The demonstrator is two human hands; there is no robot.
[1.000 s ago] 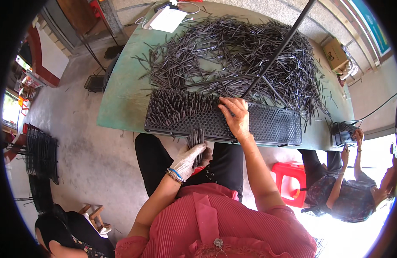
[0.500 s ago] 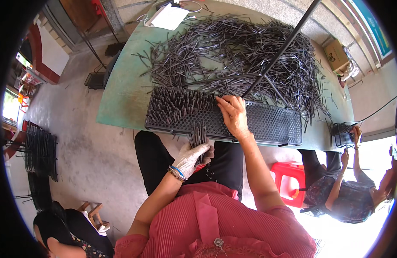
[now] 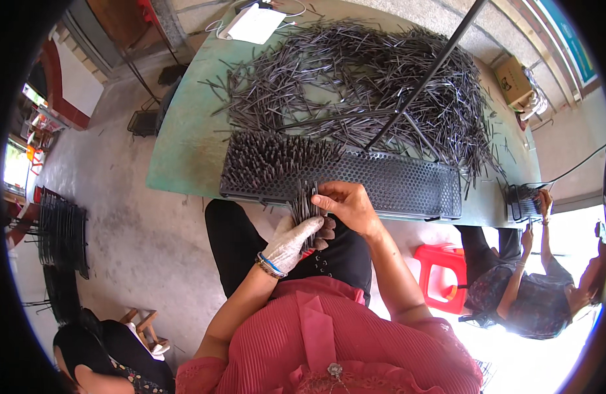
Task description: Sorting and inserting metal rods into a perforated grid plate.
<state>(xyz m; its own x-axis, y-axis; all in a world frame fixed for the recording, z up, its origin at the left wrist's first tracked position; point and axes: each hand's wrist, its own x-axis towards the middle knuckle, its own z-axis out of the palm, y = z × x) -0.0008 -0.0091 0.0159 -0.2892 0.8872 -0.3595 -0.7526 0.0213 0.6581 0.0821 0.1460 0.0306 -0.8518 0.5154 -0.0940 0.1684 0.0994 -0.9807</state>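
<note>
A bundle of thin dark rods point(image 3: 304, 205) stands upright in my left hand point(image 3: 293, 240), which wears a pale glove and is closed round the lower part. My bare right hand point(image 3: 347, 205) pinches at the top of the same bundle, thumb and fingers on the rods. Just beyond both hands lies a long black perforated rack point(image 3: 401, 187) along the table's near edge. Its left part is filled with many upright dark rods point(image 3: 270, 161); the holes of its right part show bare.
A large heap of loose dark rods point(image 3: 355, 72) covers the green table point(image 3: 185, 144) behind the rack, with a black metal bar point(image 3: 434, 72) slanting across it. At right, a co-worker point(image 3: 533, 289) handles a small black rack point(image 3: 525, 205) near a red stool point(image 3: 442, 276).
My right hand has moved from the edge of the filled rods on the rack back toward me, to the bundle in my left hand. The left hand stays nearly in place.
</note>
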